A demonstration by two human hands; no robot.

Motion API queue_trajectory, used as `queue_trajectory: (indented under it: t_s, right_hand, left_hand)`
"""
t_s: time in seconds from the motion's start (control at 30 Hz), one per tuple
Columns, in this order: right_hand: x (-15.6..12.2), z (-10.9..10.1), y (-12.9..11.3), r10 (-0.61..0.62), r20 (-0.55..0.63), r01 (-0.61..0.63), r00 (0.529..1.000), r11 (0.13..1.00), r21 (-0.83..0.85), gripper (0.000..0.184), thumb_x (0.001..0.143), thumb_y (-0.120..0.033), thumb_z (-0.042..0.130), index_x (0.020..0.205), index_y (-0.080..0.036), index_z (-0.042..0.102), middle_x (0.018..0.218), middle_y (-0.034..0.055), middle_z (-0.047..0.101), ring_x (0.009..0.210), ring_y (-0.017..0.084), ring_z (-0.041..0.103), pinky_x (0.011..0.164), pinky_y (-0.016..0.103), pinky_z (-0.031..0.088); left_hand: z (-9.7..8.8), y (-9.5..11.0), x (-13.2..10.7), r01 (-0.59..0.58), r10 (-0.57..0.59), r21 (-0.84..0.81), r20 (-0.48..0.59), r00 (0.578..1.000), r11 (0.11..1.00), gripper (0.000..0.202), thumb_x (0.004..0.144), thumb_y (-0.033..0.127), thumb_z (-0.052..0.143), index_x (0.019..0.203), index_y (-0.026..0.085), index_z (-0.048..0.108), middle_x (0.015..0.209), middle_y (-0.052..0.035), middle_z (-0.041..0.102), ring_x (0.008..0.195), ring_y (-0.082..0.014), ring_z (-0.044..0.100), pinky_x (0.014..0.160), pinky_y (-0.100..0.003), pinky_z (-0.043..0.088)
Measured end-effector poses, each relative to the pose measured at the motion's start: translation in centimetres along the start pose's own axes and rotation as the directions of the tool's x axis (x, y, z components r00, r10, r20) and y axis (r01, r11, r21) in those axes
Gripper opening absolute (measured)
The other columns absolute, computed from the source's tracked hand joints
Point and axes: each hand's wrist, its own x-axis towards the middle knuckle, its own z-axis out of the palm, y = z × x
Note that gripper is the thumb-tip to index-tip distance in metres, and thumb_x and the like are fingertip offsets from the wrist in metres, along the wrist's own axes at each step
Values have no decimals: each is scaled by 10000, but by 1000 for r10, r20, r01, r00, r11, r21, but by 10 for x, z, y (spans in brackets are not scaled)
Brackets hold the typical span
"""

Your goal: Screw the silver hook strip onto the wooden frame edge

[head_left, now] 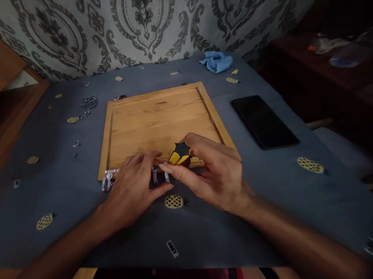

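A wooden panel [150, 121] with a raised frame lies flat on the cloth-covered table. My right hand [216, 170] is closed around the yellow and black handle of a screwdriver [180, 153], held over the panel's near edge; its shaft is mostly hidden. At that same edge, my left hand [134, 174] rests its fingers on the wood, with thumb and forefinger around a shiny metal hook [155, 175]. Another metal hook [108, 178] sits on the panel's near left corner, just left of my left hand.
Beyond the panel's left side lie a pile of metal hooks [89, 101] and several small screws [86, 114]. A black phone or tablet [264, 122] lies to the right, a blue cloth [217, 62] at the back. A patterned wall [95, 26] bounds the far side.
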Motion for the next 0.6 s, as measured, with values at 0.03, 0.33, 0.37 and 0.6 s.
queue_trajectory:
  t_s: [0.03,0.33,0.37,0.6]
  right_hand:
    - [-1,0,-1,0,-13,0,1000,1000,-1,189,876,-235,654,770,-198,502,683,-28,547,573,89,513,508,237,438]
    - [9,-10,-4,234,-259,-217,937,972,93,239,841,-307,693,694,-240,517,604,-17,542,527,145,513,496,324,414]
    - [9,-9,-3,236,-242,-217,941,971,102,243,835,-314,700,691,-242,518,604,-19,541,536,145,516,502,322,416]
    - [4,-3,2,232,-131,-215,964,967,134,195,846,-339,683,755,-238,544,673,-11,550,640,157,566,577,316,474]
  left_hand:
    - [0,0,0,-1,1,-4,-8,1000,1000,384,813,388,703,1106,224,518,1033,-69,636,1003,-298,593,840,-483,500]
    - [-3,1,0,-2,3,-56,2,1000,998,470,771,337,764,1140,227,494,1109,-37,664,1062,-278,592,903,-458,468]
    - [-3,1,1,9,-8,-57,4,1000,998,485,769,341,765,1151,225,489,1111,-40,665,1063,-281,591,904,-461,467]
    - [-3,1,1,-13,13,-52,-2,1000,999,512,780,334,755,1184,216,464,1141,-56,655,1073,-278,590,916,-464,461]
